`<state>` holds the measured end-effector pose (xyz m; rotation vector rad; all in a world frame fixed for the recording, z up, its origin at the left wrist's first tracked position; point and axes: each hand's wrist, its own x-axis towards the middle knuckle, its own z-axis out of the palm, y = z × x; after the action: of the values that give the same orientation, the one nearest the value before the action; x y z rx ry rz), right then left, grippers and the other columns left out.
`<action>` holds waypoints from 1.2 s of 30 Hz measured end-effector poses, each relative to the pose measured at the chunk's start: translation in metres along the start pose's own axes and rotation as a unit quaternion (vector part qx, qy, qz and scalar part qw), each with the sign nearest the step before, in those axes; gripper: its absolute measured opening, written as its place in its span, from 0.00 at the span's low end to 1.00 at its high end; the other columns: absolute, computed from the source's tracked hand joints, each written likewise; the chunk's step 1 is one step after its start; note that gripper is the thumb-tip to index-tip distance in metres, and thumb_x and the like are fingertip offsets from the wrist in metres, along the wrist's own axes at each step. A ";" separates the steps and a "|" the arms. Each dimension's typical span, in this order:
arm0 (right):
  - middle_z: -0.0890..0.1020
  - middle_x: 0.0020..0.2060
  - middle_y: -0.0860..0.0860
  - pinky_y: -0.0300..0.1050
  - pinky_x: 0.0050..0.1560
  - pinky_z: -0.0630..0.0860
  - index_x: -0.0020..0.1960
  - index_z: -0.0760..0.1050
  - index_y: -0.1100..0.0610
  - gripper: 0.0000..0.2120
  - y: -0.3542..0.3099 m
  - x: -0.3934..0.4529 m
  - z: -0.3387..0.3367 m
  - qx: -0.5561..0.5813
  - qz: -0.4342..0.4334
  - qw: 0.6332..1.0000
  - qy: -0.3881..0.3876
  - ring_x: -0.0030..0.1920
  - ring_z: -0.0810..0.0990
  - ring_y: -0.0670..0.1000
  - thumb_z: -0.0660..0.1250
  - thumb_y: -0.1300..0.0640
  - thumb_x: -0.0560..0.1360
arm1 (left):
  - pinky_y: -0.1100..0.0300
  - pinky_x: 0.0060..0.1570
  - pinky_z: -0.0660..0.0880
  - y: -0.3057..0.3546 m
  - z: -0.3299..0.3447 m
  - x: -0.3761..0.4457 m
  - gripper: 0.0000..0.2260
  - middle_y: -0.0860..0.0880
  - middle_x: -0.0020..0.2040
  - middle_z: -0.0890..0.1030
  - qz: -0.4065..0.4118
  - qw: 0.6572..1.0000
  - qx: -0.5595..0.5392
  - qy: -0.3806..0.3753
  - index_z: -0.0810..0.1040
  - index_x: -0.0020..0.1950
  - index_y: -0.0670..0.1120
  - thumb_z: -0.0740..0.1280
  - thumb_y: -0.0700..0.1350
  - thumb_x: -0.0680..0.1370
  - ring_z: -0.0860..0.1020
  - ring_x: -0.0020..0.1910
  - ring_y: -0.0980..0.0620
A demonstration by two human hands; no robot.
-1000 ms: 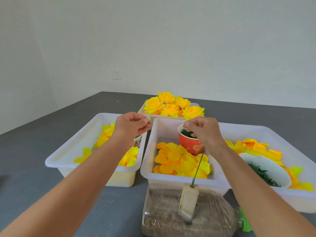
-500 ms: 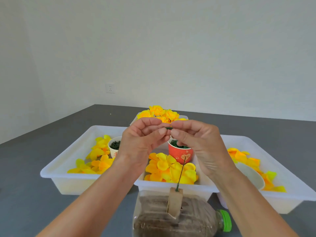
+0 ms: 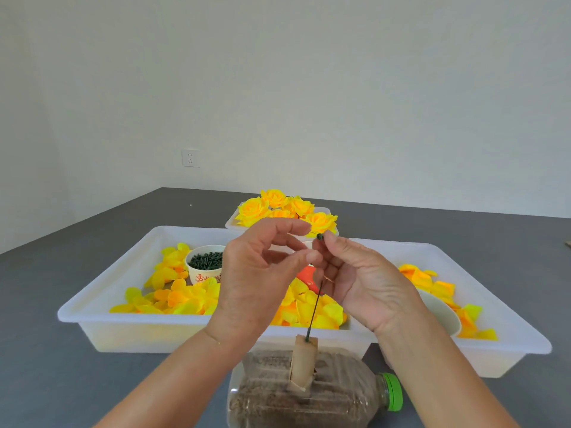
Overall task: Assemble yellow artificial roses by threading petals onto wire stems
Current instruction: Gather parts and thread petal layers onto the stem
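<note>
A thin green wire stem stands upright in a paper tube taped on a sand-filled bottle. My right hand pinches a small dark green piece between its fingertips above the stem; the stem's top is hidden behind its fingers. My left hand is beside it, thumb and forefinger apart, the thumb tip touching the right fingers. Loose yellow petals lie in the white tray behind.
A paper cup of dark green pieces stands in the left tray. A red cup shows between my hands. Finished yellow roses fill a far tray. The right tray holds petals and a white bowl.
Both hands rose from the cups and met above the stem. My left fingers have since spread apart, while my right hand keeps the green piece at its fingertips.
</note>
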<state>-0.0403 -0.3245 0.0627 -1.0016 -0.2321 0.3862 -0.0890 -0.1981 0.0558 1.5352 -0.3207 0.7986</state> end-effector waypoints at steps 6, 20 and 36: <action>0.82 0.32 0.51 0.40 0.33 0.75 0.35 0.81 0.56 0.04 -0.004 0.001 -0.005 -0.022 0.002 1.000 -0.009 0.31 0.80 0.45 0.70 0.57 0.63 | 0.69 0.32 0.73 0.002 0.006 0.005 0.07 0.53 0.32 0.81 -0.051 0.998 -0.014 0.018 0.82 0.40 0.49 0.73 0.36 0.69 0.76 0.32 0.61; 0.81 0.30 0.48 0.36 0.32 0.75 0.41 0.76 0.60 0.09 -0.013 -0.013 -0.008 -0.136 -0.049 0.988 -0.060 0.31 0.78 0.44 0.67 0.56 0.64 | 0.62 0.33 0.72 0.006 0.003 0.008 0.02 0.48 0.30 0.77 -0.155 0.979 -0.095 -0.088 0.82 0.32 0.47 0.70 0.44 0.64 0.72 0.27 0.57; 0.83 0.32 0.49 0.36 0.35 0.75 0.36 0.81 0.55 0.03 -0.004 -0.019 -0.024 -0.223 -0.109 0.969 0.009 0.33 0.80 0.44 0.69 0.60 0.67 | 0.70 0.26 0.70 -0.015 0.013 -0.020 0.11 0.58 0.23 0.77 -0.141 0.987 0.046 -0.061 0.81 0.35 0.53 0.74 0.37 0.68 0.70 0.25 0.61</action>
<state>-0.0485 -0.3531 0.0539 -1.4044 -0.4216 0.1228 -0.0897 -0.2130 0.0324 1.6753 -0.1519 0.5041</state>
